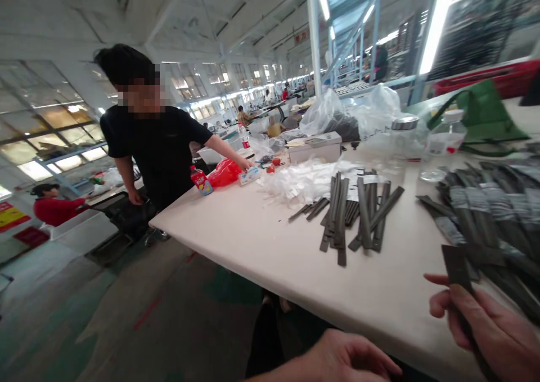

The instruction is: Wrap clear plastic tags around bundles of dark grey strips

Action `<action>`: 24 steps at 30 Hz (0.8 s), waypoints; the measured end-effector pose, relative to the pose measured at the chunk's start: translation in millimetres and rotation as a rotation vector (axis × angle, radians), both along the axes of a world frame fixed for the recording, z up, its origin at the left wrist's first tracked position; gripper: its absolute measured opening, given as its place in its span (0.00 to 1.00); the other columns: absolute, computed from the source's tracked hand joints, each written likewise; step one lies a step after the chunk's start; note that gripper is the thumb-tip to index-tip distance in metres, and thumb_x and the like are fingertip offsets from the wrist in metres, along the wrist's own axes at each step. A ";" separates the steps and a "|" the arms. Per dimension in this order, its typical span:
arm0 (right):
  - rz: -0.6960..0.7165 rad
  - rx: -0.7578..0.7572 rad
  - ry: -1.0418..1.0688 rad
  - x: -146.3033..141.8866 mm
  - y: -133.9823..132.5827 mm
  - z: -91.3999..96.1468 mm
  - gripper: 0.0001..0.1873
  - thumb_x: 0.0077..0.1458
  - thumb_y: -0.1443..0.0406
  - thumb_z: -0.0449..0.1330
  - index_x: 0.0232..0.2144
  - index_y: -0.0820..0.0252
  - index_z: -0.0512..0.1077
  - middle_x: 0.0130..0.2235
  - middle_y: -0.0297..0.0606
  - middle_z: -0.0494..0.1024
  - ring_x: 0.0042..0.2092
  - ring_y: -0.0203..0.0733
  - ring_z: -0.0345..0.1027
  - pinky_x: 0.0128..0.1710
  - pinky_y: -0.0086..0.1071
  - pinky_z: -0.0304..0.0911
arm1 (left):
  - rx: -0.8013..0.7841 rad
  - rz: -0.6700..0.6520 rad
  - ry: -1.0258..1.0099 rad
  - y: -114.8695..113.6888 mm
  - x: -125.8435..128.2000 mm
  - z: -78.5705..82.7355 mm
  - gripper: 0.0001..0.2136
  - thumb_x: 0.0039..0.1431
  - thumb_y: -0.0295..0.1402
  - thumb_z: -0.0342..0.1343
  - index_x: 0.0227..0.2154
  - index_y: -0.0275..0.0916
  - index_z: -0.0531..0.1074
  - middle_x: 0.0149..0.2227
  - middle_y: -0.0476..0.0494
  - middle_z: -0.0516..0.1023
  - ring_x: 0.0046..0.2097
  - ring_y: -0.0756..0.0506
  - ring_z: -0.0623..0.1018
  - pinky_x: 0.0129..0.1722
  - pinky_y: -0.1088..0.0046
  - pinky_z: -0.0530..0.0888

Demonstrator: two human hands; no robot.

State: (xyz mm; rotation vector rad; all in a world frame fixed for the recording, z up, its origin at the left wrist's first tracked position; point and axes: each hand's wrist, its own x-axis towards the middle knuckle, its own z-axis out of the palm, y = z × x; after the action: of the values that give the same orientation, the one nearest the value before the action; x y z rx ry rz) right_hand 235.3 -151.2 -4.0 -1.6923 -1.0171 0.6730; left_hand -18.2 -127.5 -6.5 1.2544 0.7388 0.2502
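Note:
At the lower right, my right hand (pixel 485 320) grips a dark grey-green flat strip (pixel 458 266) between thumb and fingers, above the table edge. My left hand (pixel 346 356) is at the bottom edge of the view, its fingers loosely bent and apart with nothing visible in them; its lower part is cut off. Beside my right hand lies a large pile of similar dark strips (pixel 485 219), bundled with pale bands. A smaller loose group of strips (pixel 337 213) rests mid-table, next to a heap of thin white pieces (pixel 295 182).
Across the white table (pixel 253 224), a person in a black shirt (pixel 147 145) reaches toward a small packet (pixel 250 175) near a red bag (pixel 225 172) and a drink bottle (pixel 201 180). Clear jars (pixel 447 137), a box (pixel 314 147) and a green bag (pixel 491 115) stand at the back.

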 end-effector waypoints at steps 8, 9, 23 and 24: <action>0.040 -0.096 0.058 4.3 -3.5 -8.1 0.25 0.57 0.45 0.47 0.40 0.57 0.68 0.24 0.37 0.74 0.19 0.40 0.63 0.22 0.33 0.61 | 0.805 0.363 0.363 157.9 24.6 41.0 0.13 0.57 0.41 0.54 0.29 0.38 0.78 0.29 0.45 0.80 0.33 0.47 0.77 0.36 0.74 0.71; 0.040 -0.091 0.039 2.9 -3.8 -9.9 0.25 0.57 0.45 0.46 0.41 0.57 0.68 0.24 0.37 0.74 0.19 0.39 0.64 0.22 0.33 0.61 | 0.851 0.398 0.422 180.8 29.3 42.6 0.12 0.57 0.41 0.54 0.31 0.38 0.78 0.31 0.45 0.81 0.35 0.47 0.77 0.37 0.74 0.70; -0.028 0.001 0.048 -1.7 -10.7 -20.7 0.26 0.58 0.45 0.48 0.43 0.57 0.69 0.24 0.34 0.74 0.17 0.36 0.59 0.17 0.30 0.56 | 0.860 0.604 0.847 315.0 80.6 14.2 0.15 0.49 0.42 0.61 0.36 0.37 0.77 0.43 0.33 0.79 0.48 0.37 0.75 0.46 0.67 0.67; -0.032 -0.005 0.060 -2.0 -11.0 -20.8 0.26 0.58 0.45 0.48 0.43 0.57 0.69 0.24 0.34 0.74 0.18 0.36 0.58 0.17 0.30 0.56 | 0.844 0.623 0.842 316.8 80.1 13.8 0.15 0.48 0.40 0.62 0.37 0.37 0.77 0.44 0.33 0.79 0.49 0.37 0.75 0.46 0.66 0.67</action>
State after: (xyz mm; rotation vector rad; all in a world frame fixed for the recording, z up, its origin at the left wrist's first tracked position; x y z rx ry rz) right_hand 233.3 -162.2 -24.9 -1.6789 -0.9451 0.7020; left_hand 61.9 189.3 7.3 1.9200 1.8880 0.5939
